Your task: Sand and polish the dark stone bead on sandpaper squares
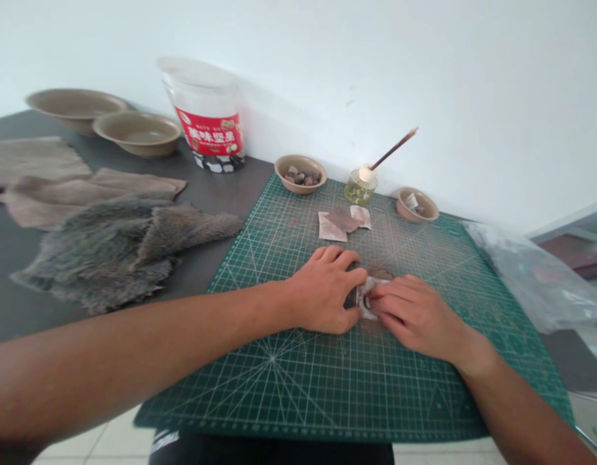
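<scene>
Folded paper point(373, 298) pinched between left hand point(325, 290) and right hand point(415, 316); red tub label point(209, 134) behind reads 美味坚果.

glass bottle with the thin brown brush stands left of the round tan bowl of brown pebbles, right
Not quite: the head view shows the glass bottle with the thin brown brush standing right of the round tan bowl of brown pebbles, not left.

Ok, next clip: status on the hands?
Left hand and right hand gripping small pale piece. Piece on green cutting mat. Pale scraps lying ahead, not touching hands.
</scene>
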{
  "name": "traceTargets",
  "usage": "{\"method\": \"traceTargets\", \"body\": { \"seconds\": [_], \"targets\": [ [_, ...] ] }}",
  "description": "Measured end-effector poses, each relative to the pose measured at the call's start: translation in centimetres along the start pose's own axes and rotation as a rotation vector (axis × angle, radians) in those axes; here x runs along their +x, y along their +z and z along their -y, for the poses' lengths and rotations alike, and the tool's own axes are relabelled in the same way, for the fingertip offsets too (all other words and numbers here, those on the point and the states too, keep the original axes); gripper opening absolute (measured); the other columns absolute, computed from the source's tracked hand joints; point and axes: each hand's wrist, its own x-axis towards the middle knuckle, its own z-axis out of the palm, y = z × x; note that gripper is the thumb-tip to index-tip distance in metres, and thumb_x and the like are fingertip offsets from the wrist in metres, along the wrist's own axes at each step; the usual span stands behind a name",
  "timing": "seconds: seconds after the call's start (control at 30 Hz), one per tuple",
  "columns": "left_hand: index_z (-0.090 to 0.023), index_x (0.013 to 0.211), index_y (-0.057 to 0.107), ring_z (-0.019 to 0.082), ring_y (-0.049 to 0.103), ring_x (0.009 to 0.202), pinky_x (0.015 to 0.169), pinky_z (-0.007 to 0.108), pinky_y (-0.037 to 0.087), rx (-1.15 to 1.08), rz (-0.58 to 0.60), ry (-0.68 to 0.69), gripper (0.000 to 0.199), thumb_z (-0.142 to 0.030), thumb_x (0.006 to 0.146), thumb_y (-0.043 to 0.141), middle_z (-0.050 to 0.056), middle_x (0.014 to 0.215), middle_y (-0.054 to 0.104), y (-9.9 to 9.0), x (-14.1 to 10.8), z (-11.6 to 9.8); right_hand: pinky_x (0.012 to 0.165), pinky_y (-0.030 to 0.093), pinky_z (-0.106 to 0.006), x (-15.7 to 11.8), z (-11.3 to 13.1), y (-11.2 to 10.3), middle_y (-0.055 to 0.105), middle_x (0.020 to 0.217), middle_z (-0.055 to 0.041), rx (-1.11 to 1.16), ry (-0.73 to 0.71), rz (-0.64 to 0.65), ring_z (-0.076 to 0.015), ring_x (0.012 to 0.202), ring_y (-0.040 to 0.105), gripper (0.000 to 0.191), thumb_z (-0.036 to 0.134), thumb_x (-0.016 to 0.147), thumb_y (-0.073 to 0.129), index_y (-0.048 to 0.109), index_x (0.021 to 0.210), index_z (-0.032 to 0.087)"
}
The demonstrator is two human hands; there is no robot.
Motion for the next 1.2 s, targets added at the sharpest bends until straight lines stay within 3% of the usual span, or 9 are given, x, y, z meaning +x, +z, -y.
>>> {"method": "traceTargets", "body": {
  "seconds": [0.13,0.27,0.43,0.57,0.7,0.87,1.0,1.07,1.2],
  "targets": [
    [-0.021,0.106,0.061,0.035,0.048,0.124,0.105,0.053,0.038,0.002,-0.002,-0.005,0.035,-0.045,0.081,0.065,0.011,0.136,0.053,0.0,0.0,0.0,0.083,0.042,-0.039,0.4,-0.2,-0.1,0.074,0.101,-0.0068,-0.067,0.109,-0.01,-0.0225,0.093,0.064,0.013,0.019,0.098,0.057,0.069,0.092,0.019],
    [-0.021,0.105,0.061,0.035,0.049,0.123,0.105,0.052,0.038,-0.003,0.011,0.007,0.034,-0.046,0.082,0.064,0.011,0.134,0.054,0.0,0.0,0.0,0.082,0.043,-0.036,0.3,-0.3,-0.2,0.074,0.101,-0.0038,0.08,-0.027,0.04,-0.019,0.089,0.064,0.013,0.018,0.097,0.058,0.069,0.092,0.021],
    [-0.022,0.109,0.061,0.035,0.047,0.124,0.106,0.053,0.038,0.008,-0.004,0.0,0.036,-0.045,0.082,0.065,0.011,0.135,0.053,0.0,0.0,0.0,0.081,0.044,-0.039,0.4,-0.6,-0.5,0.074,0.1,-0.0059,0.008,0.07,-0.011,-0.0215,0.09,0.063,0.013,0.019,0.098,0.058,0.069,0.092,0.02],
    [-0.021,0.107,0.062,0.034,0.049,0.121,0.104,0.052,0.039,0.004,-0.004,0.014,0.035,-0.047,0.082,0.064,0.011,0.132,0.054,0.0,-0.1,0.0,0.08,0.046,-0.038,0.5,-0.7,-0.5,0.074,0.098,-0.0053,0.134,-0.058,0.066,-0.0196,0.086,0.064,0.014,0.018,0.097,0.057,0.069,0.092,0.022],
    [-0.022,0.108,0.062,0.035,0.049,0.121,0.104,0.052,0.038,0.009,-0.008,0.008,0.036,-0.046,0.082,0.065,0.011,0.132,0.054,0.0,0.0,0.0,0.082,0.047,-0.04,0.5,-1.2,-0.6,0.072,0.1,-0.0076,0.052,0.065,-0.005,-0.0221,0.09,0.062,0.014,0.018,0.099,0.055,0.067,0.093,0.021],
    [-0.021,0.107,0.062,0.035,0.049,0.12,0.104,0.051,0.039,0.011,0.0,0.01,0.037,-0.047,0.082,0.064,0.011,0.131,0.054,0.0,-0.1,0.0,0.078,0.049,-0.036,0.1,-0.9,-0.8,0.069,0.093,-0.0051,0.2,-0.001,0.131,-0.0194,0.086,0.062,0.014,0.017,0.098,0.056,0.066,0.089,0.022],
    [-0.021,0.108,0.062,0.035,0.049,0.121,0.104,0.052,0.039,0.013,-0.011,0.008,0.037,-0.046,0.081,0.064,0.011,0.131,0.054,0.1,-0.1,0.0,0.085,0.05,-0.039,0.2,-0.6,-0.3,0.069,0.104,-0.0088,0.108,0.095,-0.001,-0.0227,0.096,0.062,0.015,0.017,0.099,0.053,0.067,0.096,0.02],
    [-0.021,0.108,0.061,0.035,0.049,0.121,0.104,0.052,0.039,0.014,-0.016,-0.001,0.037,-0.046,0.081,0.064,0.012,0.131,0.054,0.1,0.0,0.0,0.086,0.049,-0.041,0.1,-0.9,-0.4,0.07,0.101,-0.0092,0.036,0.13,0.0,-0.0237,0.095,0.062,0.015,0.016,0.099,0.053,0.067,0.094,0.02],
    [-0.021,0.106,0.062,0.035,0.049,0.121,0.104,0.052,0.039,0.002,-0.006,0.007,0.036,-0.047,0.081,0.064,0.012,0.132,0.054,0.1,0.0,0.0,0.08,0.049,-0.038,-0.2,-0.7,-0.6,0.072,0.1,-0.0065,0.097,-0.008,0.094,-0.0209,0.089,0.063,0.018,0.016,0.098,0.053,0.068,0.091,0.021]
  ]
}}
